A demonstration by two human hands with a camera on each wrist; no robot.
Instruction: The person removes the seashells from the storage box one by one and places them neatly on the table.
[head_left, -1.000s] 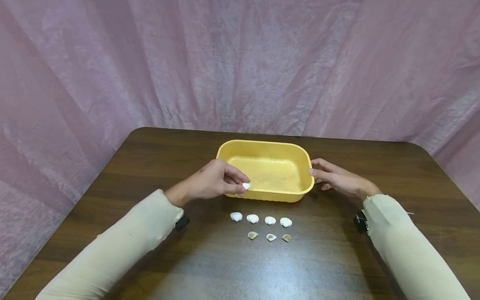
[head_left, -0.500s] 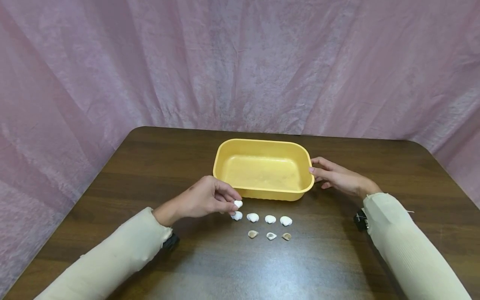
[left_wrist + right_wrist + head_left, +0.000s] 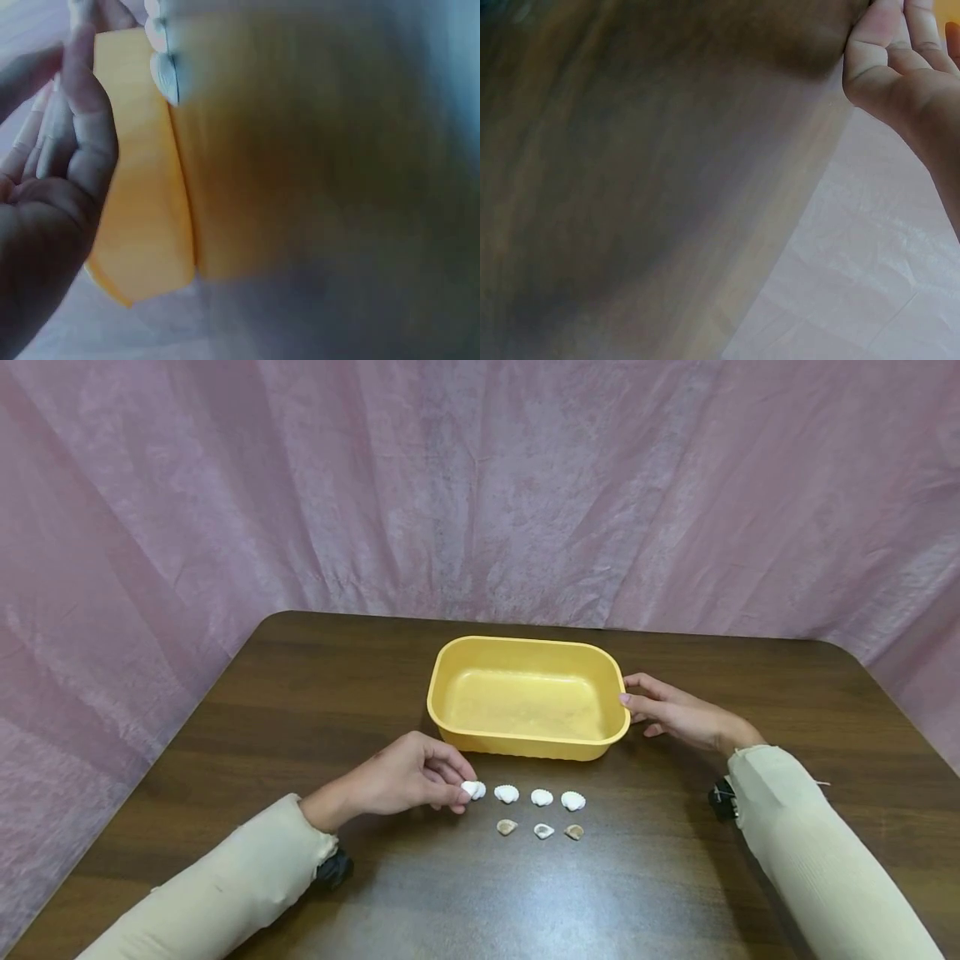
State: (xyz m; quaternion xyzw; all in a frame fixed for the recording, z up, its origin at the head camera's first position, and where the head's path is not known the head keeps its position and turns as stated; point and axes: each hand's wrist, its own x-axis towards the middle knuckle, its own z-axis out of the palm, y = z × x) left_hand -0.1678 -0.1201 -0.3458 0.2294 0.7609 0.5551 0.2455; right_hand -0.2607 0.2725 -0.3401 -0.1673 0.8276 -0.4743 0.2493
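In the head view my left hand (image 3: 411,777) pinches a white ribbed seashell (image 3: 468,788) between thumb and fingertips, low over the table. It overlaps the leftmost white shell (image 3: 481,791) of a row; whether the two touch I cannot tell. Farther along that row lie white shells, among them a right-end one (image 3: 573,801). Closer to me is a second row: a brownish shell (image 3: 506,827), a pale one (image 3: 543,832) and a tan one (image 3: 574,832). My right hand (image 3: 678,718) rests its fingers and thumb against the right side of a yellow plastic tub (image 3: 528,748).
The tub stands behind the shells on a dark brown wooden table (image 3: 337,677). A pink curtain (image 3: 480,510) hangs behind the table's back edge. In the left wrist view the tub's yellow wall (image 3: 142,195) stands beside the left hand.
My left hand has carried the pinched shell from the tub's front rim down and left to the leftmost white shell. The right hand stays at the tub.
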